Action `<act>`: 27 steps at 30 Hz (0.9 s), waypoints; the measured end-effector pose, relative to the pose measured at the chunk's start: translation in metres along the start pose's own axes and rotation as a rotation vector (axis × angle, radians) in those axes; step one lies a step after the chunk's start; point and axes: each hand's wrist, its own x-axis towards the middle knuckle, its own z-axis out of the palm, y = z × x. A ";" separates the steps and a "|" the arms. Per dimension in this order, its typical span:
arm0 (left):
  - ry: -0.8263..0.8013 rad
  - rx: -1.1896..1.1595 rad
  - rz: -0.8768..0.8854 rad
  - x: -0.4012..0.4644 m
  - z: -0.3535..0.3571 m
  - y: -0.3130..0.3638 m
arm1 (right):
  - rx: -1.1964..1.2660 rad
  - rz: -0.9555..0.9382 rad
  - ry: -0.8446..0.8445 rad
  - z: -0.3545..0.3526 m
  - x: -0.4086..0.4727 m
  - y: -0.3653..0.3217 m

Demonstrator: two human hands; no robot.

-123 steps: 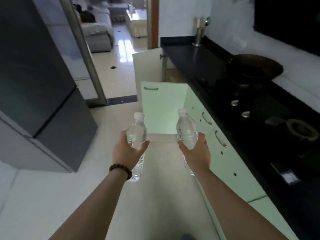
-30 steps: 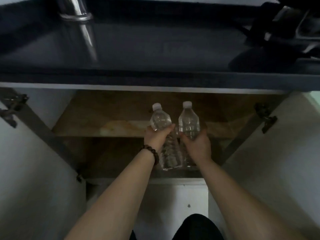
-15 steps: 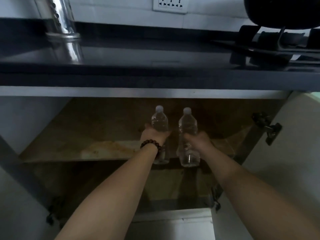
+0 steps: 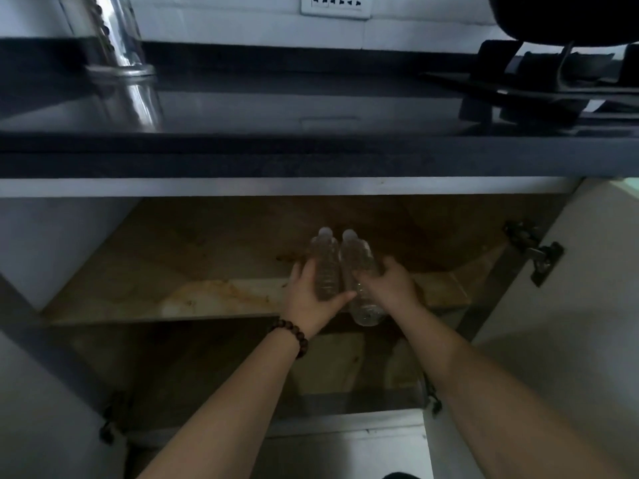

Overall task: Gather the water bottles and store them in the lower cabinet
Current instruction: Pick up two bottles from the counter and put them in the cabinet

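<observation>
Above me a dark glossy counter (image 4: 276,112) carries a chrome faucet (image 4: 124,46) toward its left end and a black stove (image 4: 553,88) at its right end, with a white wall socket (image 4: 334,6) behind.

A home kitchen — dark countertop (image 4: 311,153), stove (image 4: 539,88), wall socket (image 4: 334,5), open lower cabinet (image 4: 207,299).

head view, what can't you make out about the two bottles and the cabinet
- Left bottle: base hidden by the left hand.
- Right bottle: side covered by the right hand; labels blurred.
- Cabinet: back too dark; lower level blocked by forearms.
</observation>
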 end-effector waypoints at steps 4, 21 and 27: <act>-0.098 0.147 0.138 -0.006 0.003 -0.015 | -0.135 -0.323 0.090 0.013 -0.026 0.017; -0.079 0.407 0.175 0.056 0.082 -0.004 | -0.375 -0.330 0.012 -0.013 0.033 0.050; -0.098 0.484 0.196 0.065 0.083 -0.009 | -0.365 -0.384 -0.014 -0.014 0.041 0.048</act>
